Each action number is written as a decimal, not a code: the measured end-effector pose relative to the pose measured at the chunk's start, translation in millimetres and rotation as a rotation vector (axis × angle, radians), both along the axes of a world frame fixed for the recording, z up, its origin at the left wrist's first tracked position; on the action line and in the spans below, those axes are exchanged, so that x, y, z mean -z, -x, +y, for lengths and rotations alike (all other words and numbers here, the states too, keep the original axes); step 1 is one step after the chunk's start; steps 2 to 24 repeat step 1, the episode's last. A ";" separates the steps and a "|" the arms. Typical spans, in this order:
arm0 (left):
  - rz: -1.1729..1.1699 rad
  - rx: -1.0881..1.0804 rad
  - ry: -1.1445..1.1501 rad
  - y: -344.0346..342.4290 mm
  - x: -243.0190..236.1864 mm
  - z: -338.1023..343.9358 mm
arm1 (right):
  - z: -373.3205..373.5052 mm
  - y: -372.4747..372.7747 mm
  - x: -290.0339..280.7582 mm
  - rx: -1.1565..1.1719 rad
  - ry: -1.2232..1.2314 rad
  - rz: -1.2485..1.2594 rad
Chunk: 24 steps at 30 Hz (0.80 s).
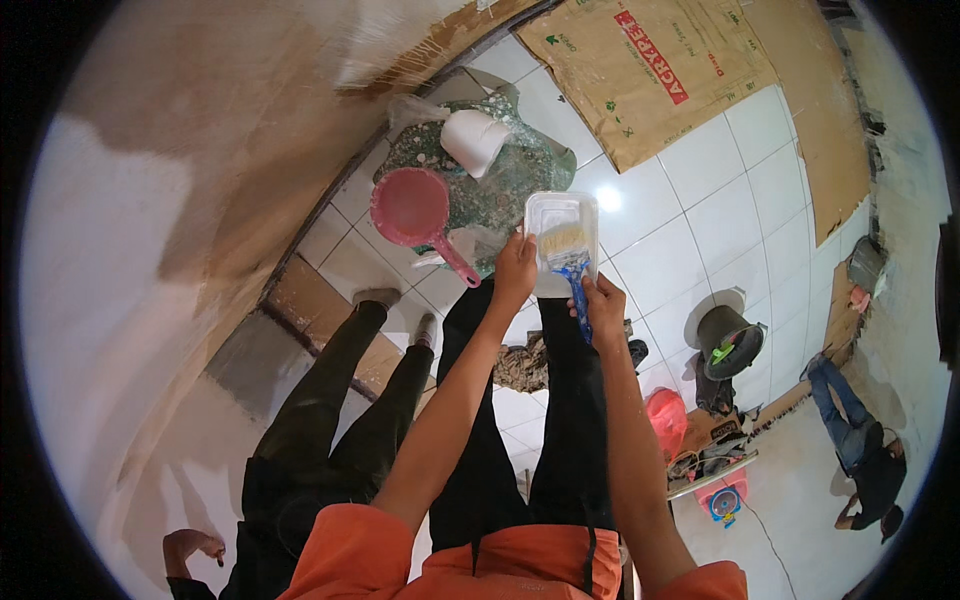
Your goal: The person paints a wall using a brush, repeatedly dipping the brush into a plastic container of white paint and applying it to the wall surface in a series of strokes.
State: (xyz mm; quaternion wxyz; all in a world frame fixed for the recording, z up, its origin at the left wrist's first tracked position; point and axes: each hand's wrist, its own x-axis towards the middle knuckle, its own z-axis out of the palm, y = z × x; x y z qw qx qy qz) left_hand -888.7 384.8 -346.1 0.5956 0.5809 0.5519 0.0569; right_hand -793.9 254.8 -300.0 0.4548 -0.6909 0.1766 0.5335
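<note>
My left hand [516, 268] grips the left edge of a white rectangular plastic tray [561, 207], held above the floor in front of my legs. Inside the tray rest the pale bristles of a wide paintbrush [570, 270] with a blue handle. The fingers of my right hand [603, 308] are closed round that handle, near the tray's lower right corner. To the left of the tray, a pink long-handled dipper [412, 207] and a tipped white tub [473, 140] lie on a green, white-spattered sheet [505, 207].
Brown paper [650, 75] covers part of the white tiles [690, 250]. A dark bucket [728, 340] stands at right, near a red plastic bag [666, 420]. One person [330, 440] stands close at my left; another person [860, 440] is at far right.
</note>
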 end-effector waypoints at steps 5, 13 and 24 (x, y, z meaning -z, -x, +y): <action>-0.137 -0.048 -0.065 11.3 19.8 -3.1 | 3.4 -2.5 11.5 -0.052 -0.003 0.003; -0.137 -0.048 -0.065 11.3 19.8 -3.1 | 3.4 -2.5 11.5 -0.052 -0.003 0.003; -0.137 -0.048 -0.065 11.3 19.8 -3.1 | 3.4 -2.5 11.5 -0.052 -0.003 0.003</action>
